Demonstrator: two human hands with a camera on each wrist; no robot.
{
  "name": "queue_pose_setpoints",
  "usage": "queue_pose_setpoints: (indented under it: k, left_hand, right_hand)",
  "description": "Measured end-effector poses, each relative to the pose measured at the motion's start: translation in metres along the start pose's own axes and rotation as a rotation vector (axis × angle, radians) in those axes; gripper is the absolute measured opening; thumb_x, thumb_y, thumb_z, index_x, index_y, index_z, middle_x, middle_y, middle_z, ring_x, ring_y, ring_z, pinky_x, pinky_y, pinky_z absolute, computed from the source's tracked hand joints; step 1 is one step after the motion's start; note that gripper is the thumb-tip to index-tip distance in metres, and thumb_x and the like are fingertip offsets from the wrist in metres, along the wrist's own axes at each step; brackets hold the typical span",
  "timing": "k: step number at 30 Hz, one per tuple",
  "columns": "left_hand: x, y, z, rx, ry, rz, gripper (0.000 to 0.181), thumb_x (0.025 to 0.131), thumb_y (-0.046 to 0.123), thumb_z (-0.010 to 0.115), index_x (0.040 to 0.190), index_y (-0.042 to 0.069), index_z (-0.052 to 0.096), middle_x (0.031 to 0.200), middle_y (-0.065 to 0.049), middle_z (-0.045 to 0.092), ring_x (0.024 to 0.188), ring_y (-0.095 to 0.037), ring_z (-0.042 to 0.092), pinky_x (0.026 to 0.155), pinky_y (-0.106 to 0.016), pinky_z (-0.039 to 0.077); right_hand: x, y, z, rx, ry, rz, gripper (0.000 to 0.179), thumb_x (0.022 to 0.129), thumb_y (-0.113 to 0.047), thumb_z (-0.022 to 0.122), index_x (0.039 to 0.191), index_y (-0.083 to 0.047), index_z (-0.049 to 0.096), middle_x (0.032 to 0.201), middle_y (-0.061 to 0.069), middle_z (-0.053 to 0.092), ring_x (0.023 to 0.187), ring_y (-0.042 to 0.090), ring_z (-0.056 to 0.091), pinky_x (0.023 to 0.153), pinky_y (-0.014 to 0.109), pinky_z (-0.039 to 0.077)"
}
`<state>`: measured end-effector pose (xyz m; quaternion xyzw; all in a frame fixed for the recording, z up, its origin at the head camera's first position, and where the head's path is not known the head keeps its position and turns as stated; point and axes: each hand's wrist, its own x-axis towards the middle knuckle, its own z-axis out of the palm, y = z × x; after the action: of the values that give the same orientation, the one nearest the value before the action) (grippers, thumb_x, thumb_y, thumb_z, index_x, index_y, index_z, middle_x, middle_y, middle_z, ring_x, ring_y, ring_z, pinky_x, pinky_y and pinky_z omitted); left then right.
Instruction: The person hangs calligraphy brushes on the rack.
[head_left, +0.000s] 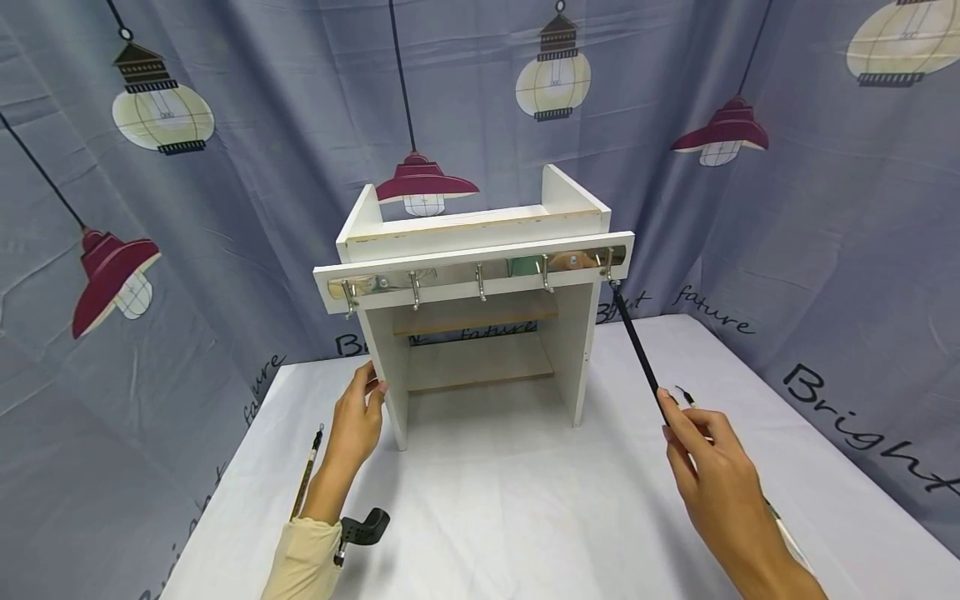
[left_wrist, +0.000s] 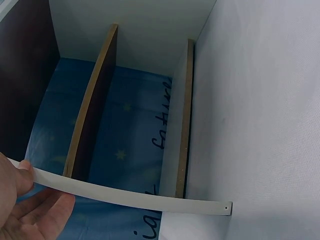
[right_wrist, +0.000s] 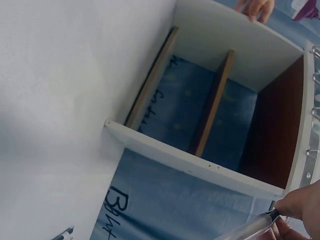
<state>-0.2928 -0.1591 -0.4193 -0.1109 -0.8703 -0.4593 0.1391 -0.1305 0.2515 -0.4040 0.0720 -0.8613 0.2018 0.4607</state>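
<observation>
A white shelf unit (head_left: 478,237) stands on the table, with a metal rail of several hooks (head_left: 480,283) across its front. My left hand (head_left: 358,421) grips the front edge of its left side panel, the thumb on the inner side and fingers outside in the left wrist view. In my right hand (head_left: 712,475) is a slim black calligraphy brush (head_left: 639,346), slanting up and left. Its upper end is right at the rightmost hook (head_left: 609,265). In the right wrist view, a clear tube-like part (right_wrist: 247,227) extends below the pinching fingers (right_wrist: 297,202).
Another brush (head_left: 307,471) lies on the white table (head_left: 480,508) beside my left forearm. A third brush (head_left: 686,396) lies partly hidden behind my right hand. Inside the unit are two wooden-edged shelves (left_wrist: 90,105). A blue printed curtain (head_left: 262,208) surrounds the table.
</observation>
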Motion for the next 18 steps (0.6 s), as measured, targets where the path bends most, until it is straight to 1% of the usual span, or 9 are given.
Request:
queue_pose_setpoints:
  k: [2,4,6,9,11,13,18]
  left_hand:
    - [0.0,0.0,0.0,0.003,0.001,0.0,0.045,0.114,0.011,0.047,0.157,0.0,0.041,0.151,-0.027,0.053,0.143,-0.045,0.05,0.117,-0.061,0.045]
    - [0.0,0.0,0.0,0.004,0.003,0.001,0.045,0.113,0.011,0.047,0.156,0.0,0.041,0.151,-0.027,0.053,0.143,-0.045,0.051,0.117,-0.061,0.045]
    - [0.0,-0.001,0.0,0.004,0.005,0.002,0.045,0.113,0.011,0.048,0.156,-0.001,0.041,0.151,-0.027,0.053,0.143,-0.045,0.051,0.117,-0.061,0.045]
    - [0.0,-0.001,0.0,0.001,0.006,0.003,0.045,0.113,0.01,0.048,0.156,-0.001,0.041,0.152,-0.027,0.052,0.143,-0.045,0.051,0.116,-0.06,0.046]
    - [0.001,-0.002,0.001,-0.001,0.004,0.001,0.045,0.113,0.011,0.048,0.157,0.0,0.04,0.153,-0.027,0.052,0.143,-0.045,0.051,0.116,-0.06,0.046]
    - [0.001,-0.002,0.001,-0.002,0.007,0.001,0.045,0.113,0.011,0.048,0.157,0.0,0.041,0.152,-0.027,0.052,0.143,-0.045,0.051,0.116,-0.06,0.046]
    - [0.001,-0.002,0.001,-0.002,0.014,0.01,0.045,0.113,0.01,0.048,0.156,-0.001,0.041,0.152,-0.027,0.053,0.142,-0.046,0.052,0.116,-0.06,0.046]
  right_hand:
    - [-0.001,0.0,0.002,0.012,0.008,0.005,0.069,0.079,0.019,0.08,0.141,-0.009,0.069,0.107,0.013,0.064,0.091,0.008,0.055,0.069,0.009,0.049]
    - [-0.001,0.001,0.005,0.024,0.014,0.008,0.07,0.08,0.019,0.08,0.142,-0.01,0.069,0.106,0.012,0.064,0.091,0.002,0.053,0.072,0.005,0.047]
    - [-0.002,0.001,0.009,0.035,0.019,0.01,0.071,0.08,0.019,0.08,0.142,-0.011,0.068,0.106,0.011,0.064,0.089,0.001,0.053,0.075,0.002,0.045]
    - [-0.003,0.002,0.014,0.035,0.024,0.001,0.072,0.079,0.018,0.081,0.143,-0.01,0.067,0.104,0.012,0.063,0.086,0.007,0.057,0.073,0.004,0.047]
    - [-0.005,0.002,0.017,0.035,0.025,0.001,0.071,0.079,0.017,0.082,0.143,-0.01,0.067,0.104,0.012,0.063,0.085,0.012,0.058,0.07,0.009,0.049]
    - [-0.006,0.003,0.021,0.041,0.026,0.002,0.071,0.08,0.017,0.081,0.144,-0.01,0.066,0.103,0.012,0.063,0.084,0.014,0.058,0.069,0.012,0.049]
    - [-0.01,0.005,0.032,0.072,0.03,0.019,0.07,0.083,0.015,0.08,0.147,-0.01,0.064,0.105,0.012,0.063,0.087,0.013,0.058,0.076,0.003,0.045]
